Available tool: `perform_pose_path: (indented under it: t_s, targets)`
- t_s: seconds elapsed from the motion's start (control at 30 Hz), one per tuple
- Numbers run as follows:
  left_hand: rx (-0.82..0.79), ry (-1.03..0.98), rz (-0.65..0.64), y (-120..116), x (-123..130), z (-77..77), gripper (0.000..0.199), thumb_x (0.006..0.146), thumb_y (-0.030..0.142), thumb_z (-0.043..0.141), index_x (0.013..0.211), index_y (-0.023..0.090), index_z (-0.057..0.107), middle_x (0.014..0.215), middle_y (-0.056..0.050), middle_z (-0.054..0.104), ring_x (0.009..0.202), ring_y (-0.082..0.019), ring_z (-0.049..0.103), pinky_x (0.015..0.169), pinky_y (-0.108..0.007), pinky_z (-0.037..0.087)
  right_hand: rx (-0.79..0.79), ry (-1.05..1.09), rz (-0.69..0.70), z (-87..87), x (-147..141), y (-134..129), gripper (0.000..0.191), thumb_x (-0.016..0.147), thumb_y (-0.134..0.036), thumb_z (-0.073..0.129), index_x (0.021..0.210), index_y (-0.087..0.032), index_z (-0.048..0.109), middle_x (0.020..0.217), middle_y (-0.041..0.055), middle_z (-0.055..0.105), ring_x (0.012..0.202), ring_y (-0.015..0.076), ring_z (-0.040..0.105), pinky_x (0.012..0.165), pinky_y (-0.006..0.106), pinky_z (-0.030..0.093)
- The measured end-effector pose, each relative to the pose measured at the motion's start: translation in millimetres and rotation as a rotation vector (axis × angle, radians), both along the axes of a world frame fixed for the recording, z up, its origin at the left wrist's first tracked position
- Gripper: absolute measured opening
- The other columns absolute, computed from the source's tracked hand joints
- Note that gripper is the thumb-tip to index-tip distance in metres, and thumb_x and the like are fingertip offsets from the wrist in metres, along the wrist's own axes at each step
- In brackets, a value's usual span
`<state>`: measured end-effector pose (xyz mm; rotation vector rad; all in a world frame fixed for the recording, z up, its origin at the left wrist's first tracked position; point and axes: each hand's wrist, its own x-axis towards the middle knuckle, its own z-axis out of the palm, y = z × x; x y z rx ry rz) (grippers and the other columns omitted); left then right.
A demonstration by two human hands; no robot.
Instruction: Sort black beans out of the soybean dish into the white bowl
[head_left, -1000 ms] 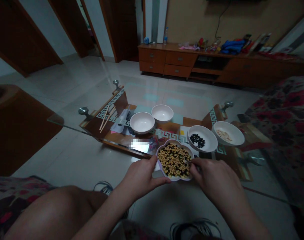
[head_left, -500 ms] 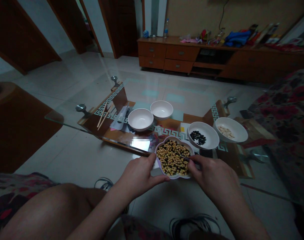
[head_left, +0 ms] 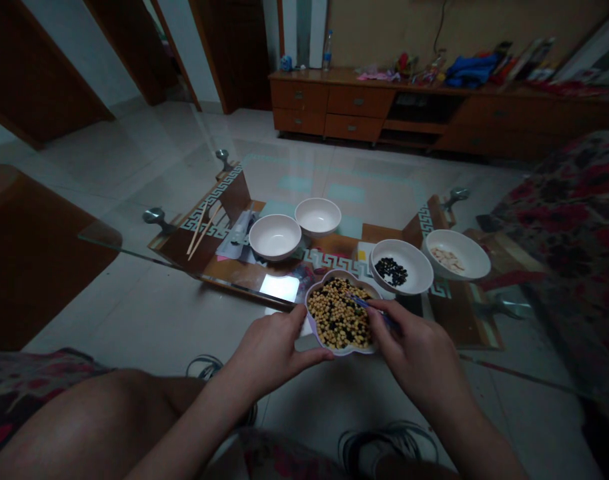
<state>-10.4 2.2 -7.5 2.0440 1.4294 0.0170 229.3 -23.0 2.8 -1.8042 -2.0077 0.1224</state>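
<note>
A flower-shaped bowl [head_left: 311, 321] with a pale purple rim holds mixed yellow and black beans [head_left: 337, 313] at the table's near edge. My left hand [head_left: 279, 347] grips its left side between thumb and fingers. In my right hand [head_left: 409, 340] is a thin bluish tool, like tweezers [head_left: 359, 302], its tip over the beans. To the right, one white bowl [head_left: 417, 270] holds black beans [head_left: 390, 271]; another white bowl [head_left: 471, 257] beyond it holds pale pieces [head_left: 447, 259]. Two more white bowls [head_left: 275, 238] [head_left: 318, 217] with nothing in them stand farther back on the left.
Wooden chopsticks [head_left: 203, 233] lie on the left of the glass table [head_left: 149, 257]. Metal supports [head_left: 154, 217] rise at its corners. A person's floral clothing [head_left: 579, 193] is at the right. Across the floor stands a low wooden cabinet [head_left: 359, 100] with clutter on top.
The tool in my right hand has swung up and left over the beans, and more of it shows. The whole view has shifted slightly. My left hand keeps its grip on the bowl.
</note>
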Motion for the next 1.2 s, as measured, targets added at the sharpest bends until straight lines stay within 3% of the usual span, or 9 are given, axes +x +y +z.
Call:
perform_pose_path:
  t_s: [0.3,0.47,1.2]
  targets:
    - [0.028,-0.007,-0.005,-1,0,-0.8,0.068,0.082,0.081,0.058,0.113,0.021,0.060,0.081,-0.005,0.072,0.073,-0.026,0.068,0.062,-0.030,0.043,0.163,-0.093,0.133,-7.3,-3,-8,0.036,0.103,-0.036,0.043,0.098,-0.019,0.075,0.064,0.0031,0.070,0.052,0.0151,0.061,0.055,0.027,0.041]
    - [0.027,-0.002,0.002,-1,0,-1.2,0.069,0.081,0.082,0.058,0.112,0.021,0.061,0.079,-0.005,0.072,0.074,-0.026,0.069,0.062,-0.030,0.042,0.170,-0.082,0.230,-9.1,-11,-7,0.029,0.102,-0.028,0.045,0.099,-0.018,0.073,0.070,0.0018,0.074,0.055,0.0137,0.062,0.058,0.027,0.040]
    - [0.043,-0.019,-0.007,1,-3,-3.8,0.070,0.081,0.082,0.059,0.115,0.021,0.062,0.086,-0.007,0.073,0.078,-0.028,0.069,0.064,-0.032,0.046,0.185,-0.068,0.287,-11.9,-2,-10,0.023,0.098,-0.026,0.051,0.096,-0.018,0.073,0.067,0.0012,0.072,0.053,0.0132,0.060,0.057,0.027,0.040]
